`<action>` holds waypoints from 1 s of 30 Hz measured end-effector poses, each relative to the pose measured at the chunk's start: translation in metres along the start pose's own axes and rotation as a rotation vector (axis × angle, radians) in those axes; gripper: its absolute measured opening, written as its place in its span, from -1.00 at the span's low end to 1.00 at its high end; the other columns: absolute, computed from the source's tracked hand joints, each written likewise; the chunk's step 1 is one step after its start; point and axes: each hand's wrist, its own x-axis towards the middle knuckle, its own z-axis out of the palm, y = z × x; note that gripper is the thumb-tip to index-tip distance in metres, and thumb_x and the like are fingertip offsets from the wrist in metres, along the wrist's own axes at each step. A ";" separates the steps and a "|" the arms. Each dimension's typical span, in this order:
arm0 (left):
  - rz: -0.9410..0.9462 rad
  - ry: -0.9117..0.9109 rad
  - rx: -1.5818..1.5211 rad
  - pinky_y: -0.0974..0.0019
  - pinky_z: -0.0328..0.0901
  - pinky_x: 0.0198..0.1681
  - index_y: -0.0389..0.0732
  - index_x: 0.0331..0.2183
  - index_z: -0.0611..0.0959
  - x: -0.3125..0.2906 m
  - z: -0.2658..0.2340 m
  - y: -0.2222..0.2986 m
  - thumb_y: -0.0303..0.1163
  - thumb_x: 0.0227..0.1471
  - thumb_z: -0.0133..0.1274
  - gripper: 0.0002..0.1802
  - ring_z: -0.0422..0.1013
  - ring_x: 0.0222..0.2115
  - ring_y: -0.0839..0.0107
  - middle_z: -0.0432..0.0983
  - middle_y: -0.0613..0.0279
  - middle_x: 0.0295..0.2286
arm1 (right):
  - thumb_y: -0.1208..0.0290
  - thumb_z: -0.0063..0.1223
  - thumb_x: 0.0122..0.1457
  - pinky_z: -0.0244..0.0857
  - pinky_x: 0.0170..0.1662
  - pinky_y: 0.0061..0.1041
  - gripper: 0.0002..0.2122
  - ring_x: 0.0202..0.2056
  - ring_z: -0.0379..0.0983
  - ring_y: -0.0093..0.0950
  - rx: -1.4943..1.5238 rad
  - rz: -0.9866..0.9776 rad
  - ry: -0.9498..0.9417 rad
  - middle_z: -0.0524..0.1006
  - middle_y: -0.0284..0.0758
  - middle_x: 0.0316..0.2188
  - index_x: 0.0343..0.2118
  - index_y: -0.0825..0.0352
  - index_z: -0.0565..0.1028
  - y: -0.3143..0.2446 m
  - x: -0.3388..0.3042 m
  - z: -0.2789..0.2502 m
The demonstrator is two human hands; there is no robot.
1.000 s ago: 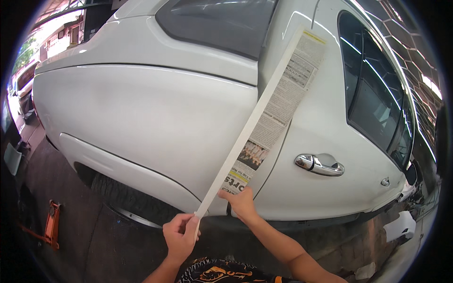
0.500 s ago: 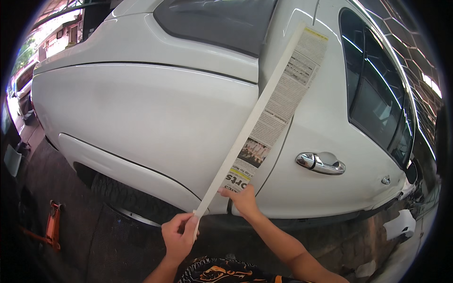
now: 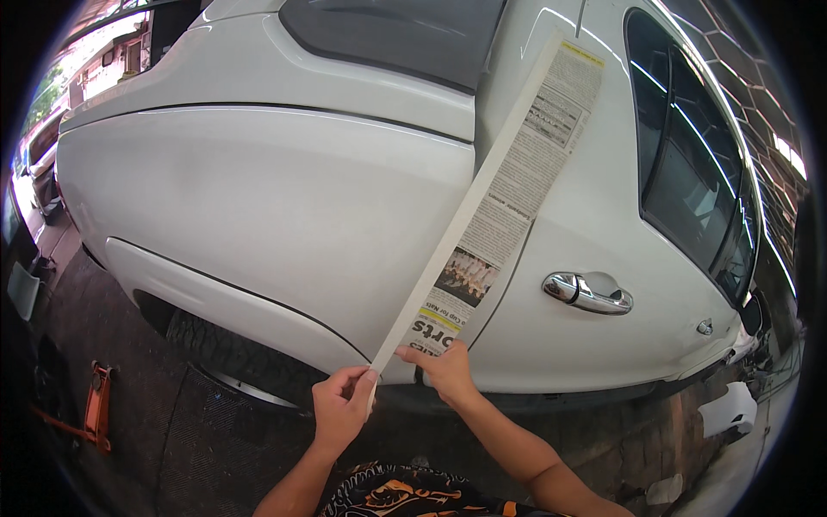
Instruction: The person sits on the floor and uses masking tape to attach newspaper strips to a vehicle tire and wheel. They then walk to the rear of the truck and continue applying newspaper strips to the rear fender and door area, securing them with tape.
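A long strip of newspaper (image 3: 508, 194), with pale masking tape (image 3: 441, 252) along its left edge, runs diagonally up the white car's side. It lies between the rear body panel (image 3: 276, 189) and the door. My left hand (image 3: 340, 409) pinches the tape's lower end between thumb and fingers, just below the panel's bottom corner. At the paper's lower edge, my right hand (image 3: 446, 372) has its thumb laid across the front; its other fingers are mostly hidden behind. Whether the tape's upper stretch sticks to the body, I cannot tell.
A chrome door handle (image 3: 588, 293) sits right of the paper, below a dark side window (image 3: 689, 164). Under the rear panel is a black tyre (image 3: 233, 349). An orange floor jack (image 3: 98, 405) stands at the lower left, and a white panel piece (image 3: 728, 409) lies at the lower right.
My left hand has shifted up and to the right along with the tape's end, closer to my right hand. The right hand and the paper have barely moved.
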 end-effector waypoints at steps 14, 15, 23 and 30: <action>0.464 -0.129 -0.183 0.44 0.34 -0.64 -0.44 -0.49 0.59 -0.060 -0.042 0.075 -0.53 0.01 0.11 -0.86 0.46 -0.72 0.50 0.56 0.03 -0.67 | 0.63 0.35 0.00 0.47 -0.25 -0.55 -0.74 -0.37 0.57 -0.53 0.007 -0.059 0.124 0.64 -0.27 -0.35 -0.23 0.52 0.58 0.000 0.025 -0.008; 0.457 -0.120 -0.134 0.47 0.30 -0.64 -0.45 -0.47 0.61 -0.060 -0.043 0.071 -0.56 0.01 0.13 -0.88 0.44 -0.72 0.54 0.56 0.08 -0.66 | 0.63 0.35 0.00 0.48 -0.25 -0.54 -0.74 -0.37 0.57 -0.53 0.029 -0.057 0.121 0.64 -0.27 -0.36 -0.22 0.52 0.57 0.000 0.024 -0.009; 0.135 -0.024 0.047 0.55 0.24 -0.60 -0.42 -0.36 0.67 -0.033 -0.026 0.029 -0.53 0.11 0.18 -0.89 0.41 -0.65 0.68 0.57 0.29 -0.61 | 0.64 0.36 -0.01 0.49 -0.18 -0.53 -0.74 -0.32 0.59 -0.51 0.019 0.011 0.056 0.65 -0.26 -0.31 -0.23 0.50 0.59 0.006 0.015 -0.007; 0.068 -0.015 0.124 0.53 0.22 -0.57 -0.40 -0.26 0.69 0.002 -0.005 -0.007 -0.40 0.15 0.20 -0.78 0.34 -0.61 0.72 0.54 0.36 -0.61 | 0.63 0.36 0.01 0.49 -0.16 -0.52 -0.75 -0.31 0.60 -0.51 0.059 -0.021 0.031 0.66 -0.26 -0.30 -0.21 0.48 0.59 -0.001 -0.007 0.006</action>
